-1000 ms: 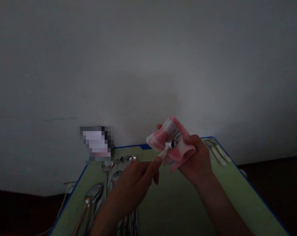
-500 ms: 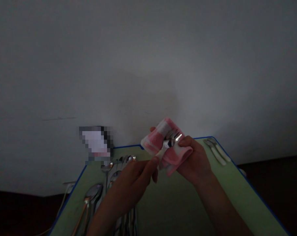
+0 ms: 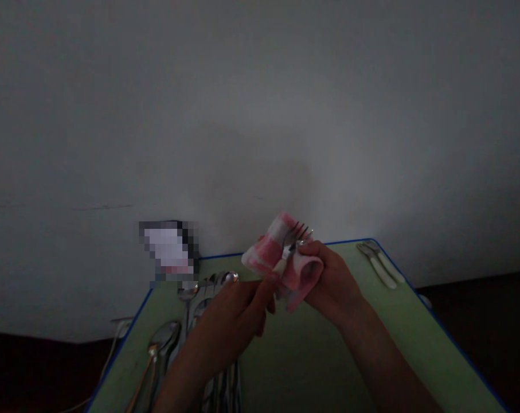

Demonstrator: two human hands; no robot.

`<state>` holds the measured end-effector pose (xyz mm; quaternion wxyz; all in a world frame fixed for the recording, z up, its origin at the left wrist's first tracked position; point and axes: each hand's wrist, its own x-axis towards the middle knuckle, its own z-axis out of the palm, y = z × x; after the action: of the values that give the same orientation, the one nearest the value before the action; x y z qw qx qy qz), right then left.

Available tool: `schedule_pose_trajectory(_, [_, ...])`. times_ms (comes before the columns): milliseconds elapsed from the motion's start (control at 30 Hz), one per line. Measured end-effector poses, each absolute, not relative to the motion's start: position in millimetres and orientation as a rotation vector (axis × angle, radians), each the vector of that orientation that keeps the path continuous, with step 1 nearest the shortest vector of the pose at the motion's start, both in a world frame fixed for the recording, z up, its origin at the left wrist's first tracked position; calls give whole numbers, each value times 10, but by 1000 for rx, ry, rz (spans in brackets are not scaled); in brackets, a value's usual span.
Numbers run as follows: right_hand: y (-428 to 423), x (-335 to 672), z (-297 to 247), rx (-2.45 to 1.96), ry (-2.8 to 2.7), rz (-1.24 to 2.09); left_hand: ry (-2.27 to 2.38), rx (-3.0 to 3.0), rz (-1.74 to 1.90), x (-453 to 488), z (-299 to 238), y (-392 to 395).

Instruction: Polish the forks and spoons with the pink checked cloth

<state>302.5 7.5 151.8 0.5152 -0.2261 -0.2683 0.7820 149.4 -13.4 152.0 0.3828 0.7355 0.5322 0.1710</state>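
The right hand [image 3: 332, 281] is closed around a soft pink-and-white checked cloth [image 3: 268, 252], which is folded about a shiny metal fork [image 3: 299, 233]. The fork's tines poke out at the cloth's 12 o'clock. The left hand [image 3: 238, 312] pinches the fork's pale handle at the cloth's 7 o'clock, and most of the handle is hidden. Both hands are above a matte green, blue-edged table [image 3: 311, 355]. Glossy spoons [image 3: 186, 298] lie at 9 o'clock and two white-handled utensils [image 3: 380, 267] at 2 o'clock. In the dim light, a pixelated patch [image 3: 169, 249] shows nothing readable.

Left hand [image 3: 238, 310]: over the middle of the table [image 3: 302, 367], thumb and forefinger pinched shut.
Right hand [image 3: 332, 284]: over the table's far half, fingers curled closed.
Left forearm [image 3: 186, 373]: crosses the table's near edge, slanting right.
Right forearm [image 3: 384, 367]: crosses the near edge, slanting left.
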Motion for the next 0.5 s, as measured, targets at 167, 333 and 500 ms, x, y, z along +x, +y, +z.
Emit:
schedule_pose_trajectory(167, [85,3015,1411,-664,-762,1677,1382,1992,374,1491,1474,-137])
schedule_pose_trajectory(333, [83,3038,1387,-830,-999,1512,1455,2055,319,1427,1488,-127])
schedule_pose_trajectory(500, [69,3076,1434,-898,-1314,1563,1415,2146,395,1210,1471,-61])
